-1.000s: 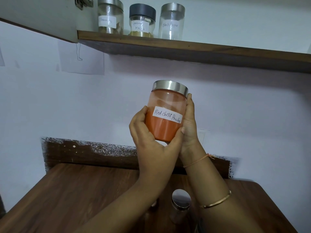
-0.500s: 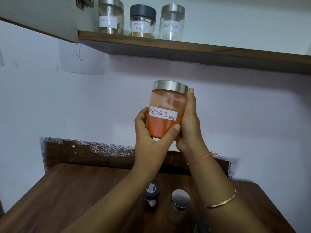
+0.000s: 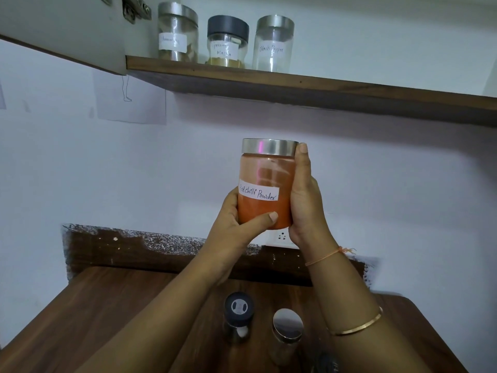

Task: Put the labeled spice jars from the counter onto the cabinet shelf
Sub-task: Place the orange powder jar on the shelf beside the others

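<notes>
Clasped red chilli powder jar (image 3: pixel 265 184) upright, with left grip (image 3: pixel 236 224) curled round base and right grip (image 3: pixel 306 200) wrapped along side; hung well below shelf (image 3: pixel 322 88), bare stretch up and rightward.

A clear glossy jar (image 3: pixel 265 195) with brushed metal lid (image 3: pixel 269 146) and white paper label (image 3: pixel 258 193); behind, a dark wood-grain shelf (image 3: pixel 295 87); near, a smooth wood-grain counter (image 3: pixel 107 319).
</notes>
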The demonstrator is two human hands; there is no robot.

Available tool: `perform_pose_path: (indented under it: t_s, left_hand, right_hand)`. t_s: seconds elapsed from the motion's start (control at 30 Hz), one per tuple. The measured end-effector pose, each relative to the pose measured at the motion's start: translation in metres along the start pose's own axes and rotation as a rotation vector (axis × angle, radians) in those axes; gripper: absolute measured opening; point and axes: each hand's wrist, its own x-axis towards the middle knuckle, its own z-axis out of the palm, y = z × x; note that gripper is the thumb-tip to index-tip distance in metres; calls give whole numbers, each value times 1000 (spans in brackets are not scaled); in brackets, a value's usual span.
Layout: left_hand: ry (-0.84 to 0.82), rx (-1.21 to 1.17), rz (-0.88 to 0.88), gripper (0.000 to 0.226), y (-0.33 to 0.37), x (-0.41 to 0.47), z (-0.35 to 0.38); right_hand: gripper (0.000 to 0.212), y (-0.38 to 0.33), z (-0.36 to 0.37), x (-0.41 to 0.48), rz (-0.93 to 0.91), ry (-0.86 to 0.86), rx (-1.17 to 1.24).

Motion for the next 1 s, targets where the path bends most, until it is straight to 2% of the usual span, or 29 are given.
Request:
perform_pose_path:
  t_s: [0.13, 0.23, 0.3, 0.4, 0.47, 0.57, 0.67, 0.77, 0.87, 0.93, 1.0]
  left_hand:
    - [88, 95, 58, 79, 0, 2, 4]
    - [192, 187, 113, 73, 4, 2, 7]
    - [275, 228, 160, 77, 11, 3, 10]
    - [360, 296, 250, 82, 22, 6, 15]
    - [369, 370, 316, 79, 29, 12, 20]
    - [329, 438, 405, 77, 42, 26, 28]
    - [249, 499, 447, 82, 63, 42, 39]
    - [124, 561, 508, 94, 84, 59, 44]
    - [-21, 662, 561, 100, 99, 77, 37]
    - [-22, 817, 642, 90, 104, 94, 28]
    - [78, 1040, 715, 75, 105, 115, 22]
  right_hand:
    - [85, -5, -2, 1, 5, -45, -79]
    - [95, -11, -10, 0, -23, -86, -201]
    - [102, -15, -14, -3, -19, -127, -263]
    - [113, -21, -14, -6, -38, -156, -223]
    - [109, -26, -10, -5, -85, -146, -174]
    - [82, -39, -8, 4, -173, -98, -167]
    - [68, -61, -11, 19, -215, -53, -144]
    - [62, -85, -21, 36, -264, -9, -158]
    - [65, -111, -35, 54, -302, 30, -163]
    - [65, -126, -44, 65, -330, 52, -162]
    - [62, -139, -51, 77, -348, 72, -187]
